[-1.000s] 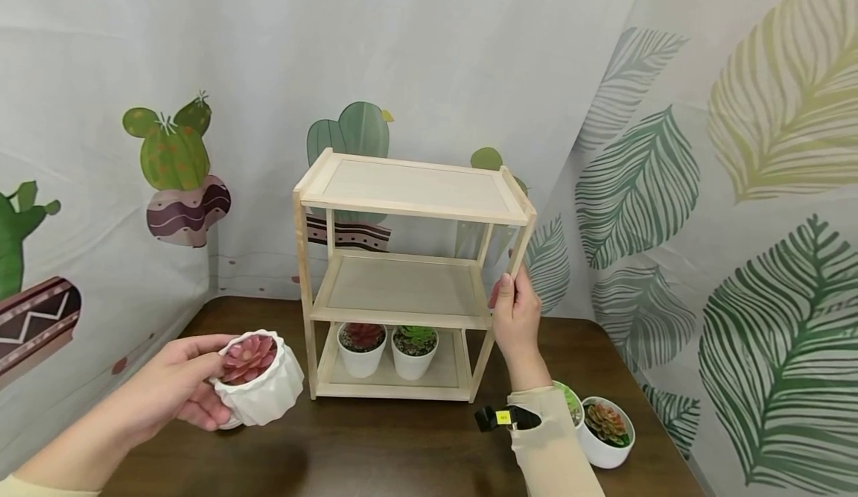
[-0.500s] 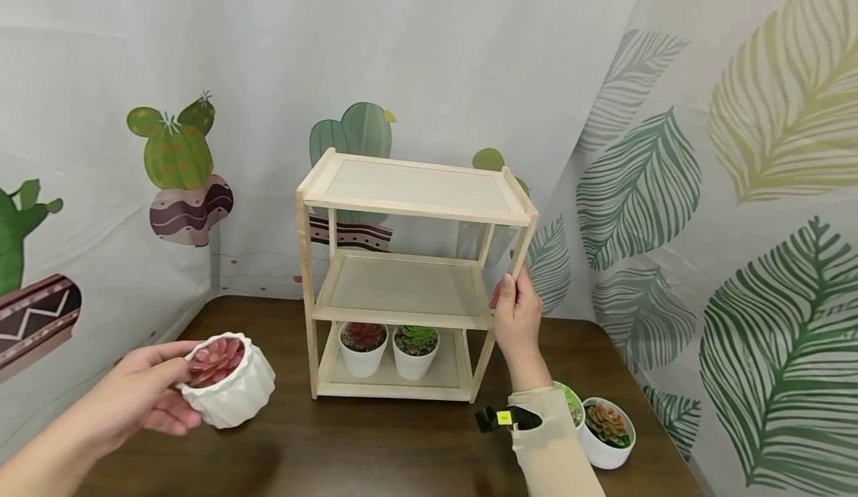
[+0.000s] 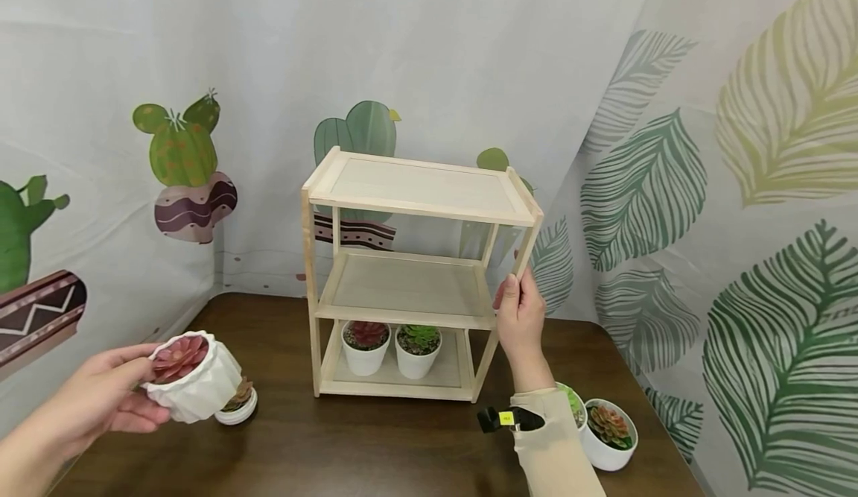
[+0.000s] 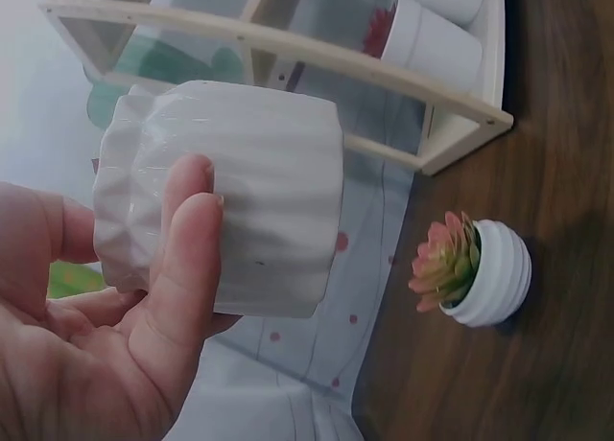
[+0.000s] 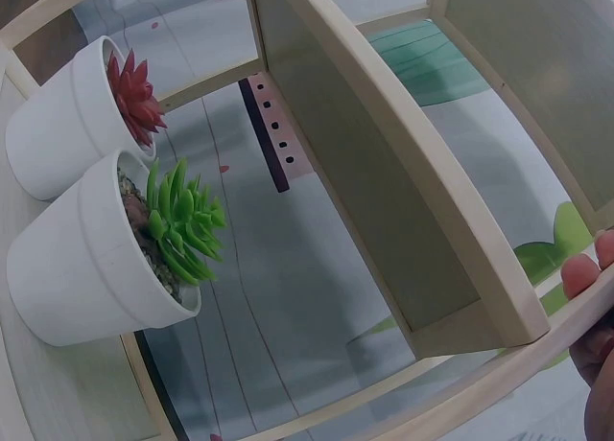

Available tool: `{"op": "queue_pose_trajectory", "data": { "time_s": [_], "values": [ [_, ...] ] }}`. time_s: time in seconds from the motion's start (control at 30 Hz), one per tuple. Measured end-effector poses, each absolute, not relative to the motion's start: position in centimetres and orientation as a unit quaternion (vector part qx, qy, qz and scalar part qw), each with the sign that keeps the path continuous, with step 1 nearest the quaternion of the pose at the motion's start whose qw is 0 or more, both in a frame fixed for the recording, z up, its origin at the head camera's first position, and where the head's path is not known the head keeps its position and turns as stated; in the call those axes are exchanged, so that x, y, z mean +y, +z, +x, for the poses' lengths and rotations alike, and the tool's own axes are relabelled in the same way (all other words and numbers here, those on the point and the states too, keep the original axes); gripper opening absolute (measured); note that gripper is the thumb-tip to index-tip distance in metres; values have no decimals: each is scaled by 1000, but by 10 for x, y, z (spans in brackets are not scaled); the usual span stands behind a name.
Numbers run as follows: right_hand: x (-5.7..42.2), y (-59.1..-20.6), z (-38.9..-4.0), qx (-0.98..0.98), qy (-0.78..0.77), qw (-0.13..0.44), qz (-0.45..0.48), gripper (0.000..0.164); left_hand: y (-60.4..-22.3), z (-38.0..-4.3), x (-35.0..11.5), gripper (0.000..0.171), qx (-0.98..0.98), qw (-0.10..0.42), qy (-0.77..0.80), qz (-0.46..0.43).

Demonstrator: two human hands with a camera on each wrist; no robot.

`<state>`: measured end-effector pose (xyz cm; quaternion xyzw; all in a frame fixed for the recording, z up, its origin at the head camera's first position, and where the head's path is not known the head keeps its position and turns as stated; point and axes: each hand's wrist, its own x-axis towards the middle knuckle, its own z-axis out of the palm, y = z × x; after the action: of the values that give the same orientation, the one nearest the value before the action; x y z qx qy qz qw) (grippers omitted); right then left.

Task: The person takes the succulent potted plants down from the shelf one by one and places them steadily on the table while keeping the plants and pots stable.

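Note:
At the left of the head view, my left hand (image 3: 114,393) grips a white fluted pot (image 3: 201,385) by its rim, thumb on the inside edge. A pink succulent (image 3: 179,358) fills that pot, which tilts toward the hand. The left wrist view shows two fingers (image 4: 187,259) pressed along the pot's white side. My right hand (image 3: 521,314) holds the front right post of a three-tier wooden shelf (image 3: 405,318). On the bottom tier stand a white pot with a red succulent (image 3: 365,355) and one with a green succulent (image 3: 417,359).
A small ribbed pot with a pinkish succulent (image 3: 237,405) stands on the dark wooden table (image 3: 348,445), behind the held pot. Right of my right forearm are a white pot with an orange-green succulent (image 3: 608,437) and a partly hidden green one (image 3: 571,404). Patterned curtains surround the table.
My left hand has moved left with the fluted pot, away from the shelf, and the small ribbed pot has come into fuller view. My right hand stays on the post.

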<state>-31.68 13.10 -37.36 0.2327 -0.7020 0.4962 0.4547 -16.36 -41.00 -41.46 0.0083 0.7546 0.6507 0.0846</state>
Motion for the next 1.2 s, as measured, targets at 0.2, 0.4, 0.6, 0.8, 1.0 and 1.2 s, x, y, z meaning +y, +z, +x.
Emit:
{"op": "queue_pose_trajectory", "data": {
  "time_s": [0.2, 0.4, 0.6, 0.8, 1.0, 1.2],
  "values": [
    [130, -373, -317, -700, 503, 452, 231, 33, -421, -158, -421, 50, 755, 77, 651, -2],
    [130, -373, -317, -701, 502, 451, 230, 34, -427, -153, -432, 49, 751, 84, 655, -27],
    [130, -372, -317, -705, 494, 454, 232, 34, -432, -145, -436, 44, 753, 88, 648, -71],
    [130, -372, -317, -703, 495, 455, 233, 33, -442, -142, -438, 33, 762, 91, 632, -106],
    [129, -373, -318, -703, 505, 445, 230, 33, -462, -143, -447, 44, 778, 88, 607, -136],
    [130, -374, -319, -701, 503, 448, 233, 32, -482, -142, -453, 30, 760, 92, 631, -127]
  ]
}}
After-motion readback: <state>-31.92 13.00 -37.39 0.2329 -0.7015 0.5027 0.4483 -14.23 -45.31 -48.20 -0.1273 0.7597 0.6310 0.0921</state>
